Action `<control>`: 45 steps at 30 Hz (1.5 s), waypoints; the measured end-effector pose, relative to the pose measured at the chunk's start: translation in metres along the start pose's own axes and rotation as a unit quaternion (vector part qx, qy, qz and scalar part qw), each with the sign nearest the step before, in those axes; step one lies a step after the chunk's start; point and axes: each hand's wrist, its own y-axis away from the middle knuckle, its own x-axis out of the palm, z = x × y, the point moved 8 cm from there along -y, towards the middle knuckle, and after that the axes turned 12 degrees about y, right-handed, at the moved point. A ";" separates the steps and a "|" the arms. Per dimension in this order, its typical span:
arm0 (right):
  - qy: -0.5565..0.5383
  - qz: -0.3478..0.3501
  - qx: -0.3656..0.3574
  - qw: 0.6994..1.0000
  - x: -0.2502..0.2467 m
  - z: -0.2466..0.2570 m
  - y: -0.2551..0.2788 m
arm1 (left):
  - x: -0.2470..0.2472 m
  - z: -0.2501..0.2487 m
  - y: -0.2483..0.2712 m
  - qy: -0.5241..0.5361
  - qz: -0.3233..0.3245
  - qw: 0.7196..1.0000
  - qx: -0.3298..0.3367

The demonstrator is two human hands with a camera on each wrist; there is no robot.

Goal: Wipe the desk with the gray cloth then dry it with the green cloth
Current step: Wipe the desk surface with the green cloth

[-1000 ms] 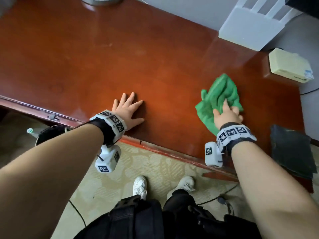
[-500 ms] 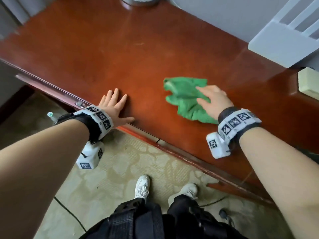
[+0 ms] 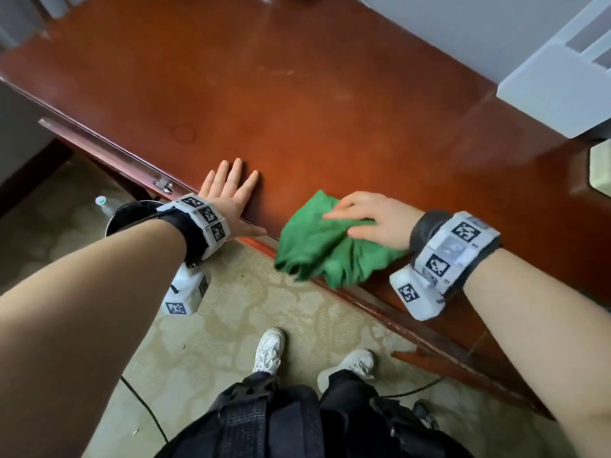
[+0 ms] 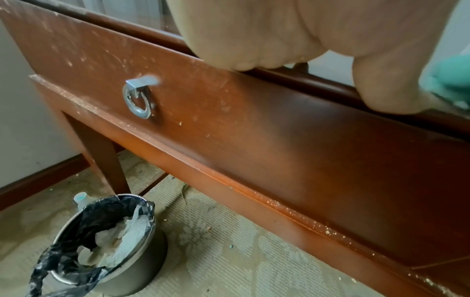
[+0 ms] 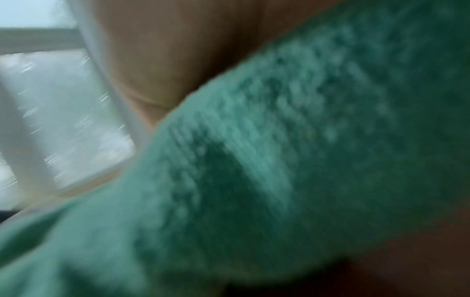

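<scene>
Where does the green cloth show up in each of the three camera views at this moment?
Head: green cloth at lower centre-right, on the desk's front edge under the right hand.
Left wrist: a blurred green patch at the right border, beside the left hand's thumb.
Right wrist: it fills most of the picture, blurred.
Shared landmark: the desk's reddish front edge, clear in the head and left wrist views.

It looked like a hotel or home room: a reddish wooden desk (image 3: pixel 297 94) with a ring-pull drawer (image 4: pixel 138 100) filled the frame's upper half, patterned carpet (image 3: pixel 264 309) below, a lined bin (image 4: pixel 106 241) lower left.
</scene>
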 end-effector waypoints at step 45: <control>0.029 -0.061 0.206 0.976 0.044 -0.014 0.045 | -0.003 -0.006 0.003 0.001 0.007 0.999 -0.039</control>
